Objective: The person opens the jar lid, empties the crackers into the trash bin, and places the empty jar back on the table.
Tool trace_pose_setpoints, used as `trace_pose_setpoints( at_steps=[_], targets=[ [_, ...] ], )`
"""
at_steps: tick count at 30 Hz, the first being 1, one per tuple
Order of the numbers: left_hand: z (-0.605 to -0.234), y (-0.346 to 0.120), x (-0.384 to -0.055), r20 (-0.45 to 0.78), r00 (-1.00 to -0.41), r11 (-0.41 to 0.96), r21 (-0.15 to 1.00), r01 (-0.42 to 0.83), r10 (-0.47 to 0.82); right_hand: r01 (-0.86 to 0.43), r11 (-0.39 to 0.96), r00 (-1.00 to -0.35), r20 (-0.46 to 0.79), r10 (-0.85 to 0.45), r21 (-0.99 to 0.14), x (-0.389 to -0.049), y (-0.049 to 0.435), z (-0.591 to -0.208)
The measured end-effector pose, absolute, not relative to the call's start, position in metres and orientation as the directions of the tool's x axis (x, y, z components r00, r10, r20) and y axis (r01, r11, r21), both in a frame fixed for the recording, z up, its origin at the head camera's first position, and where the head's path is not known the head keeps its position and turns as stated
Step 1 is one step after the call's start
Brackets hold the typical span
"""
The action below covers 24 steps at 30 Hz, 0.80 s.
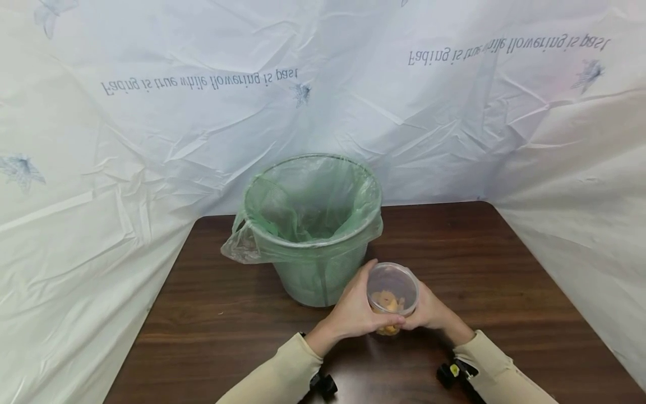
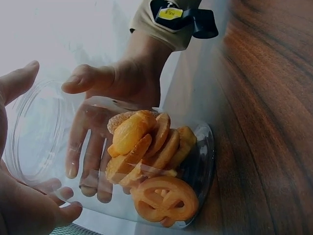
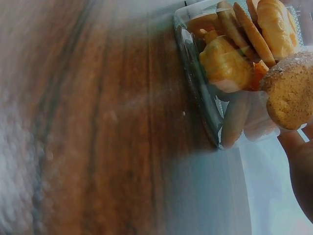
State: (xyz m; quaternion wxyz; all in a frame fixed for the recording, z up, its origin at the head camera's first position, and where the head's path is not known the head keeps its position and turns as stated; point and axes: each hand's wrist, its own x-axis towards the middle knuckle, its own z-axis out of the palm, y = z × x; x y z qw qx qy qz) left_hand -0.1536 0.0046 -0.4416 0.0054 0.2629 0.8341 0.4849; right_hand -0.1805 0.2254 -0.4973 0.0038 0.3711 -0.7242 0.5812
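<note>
Being clasped from both sides, a clear plastic jar (image 1: 405, 287) is being held roughly upright at a dark wooden table (image 1: 479, 252); whether its base is touching the wood cannot be told. Its left wall is being gripped by the left hand (image 1: 355, 312), the thumb being laid across the near side, while its right wall is being clasped by the right hand (image 1: 428, 310). Golden biscuits (image 2: 129, 138) are being contained in its lower part, a pretzel-shaped biscuit (image 2: 166, 183) among them. Beyond the jar and to its left, a bin (image 1: 308, 286) is being lined by a green bag (image 1: 353, 231), which is being draped over the rim. Behind, a white printed sheet (image 1: 353, 112) is being hung.
</note>
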Motion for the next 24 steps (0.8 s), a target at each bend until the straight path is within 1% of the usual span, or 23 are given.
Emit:
trace_pose_setpoints(
  at_steps=[8,18,24],
  targets=[
    [-0.4406,0.0086,-0.1537,0.237,-0.878,0.412,0.811,0.415,0.416,-0.553,0.075,-0.732,0.441,-0.519,-0.830,-0.1804,0.2259,-0.4976],
    [-0.4434,0.0106,-0.1537,0.264,-0.882,0.340,0.849,0.404,0.390,-0.540,0.071,-0.739,0.432,-0.517,-0.839,-0.1787,0.2244,-0.4970],
    [-0.4445,0.0126,-0.1528,0.257,-0.899,0.338,0.861,0.379,0.354,-0.520,0.066,-0.749,0.417,-0.514,-0.852,-0.1780,0.2248,-0.4983]
  ],
)
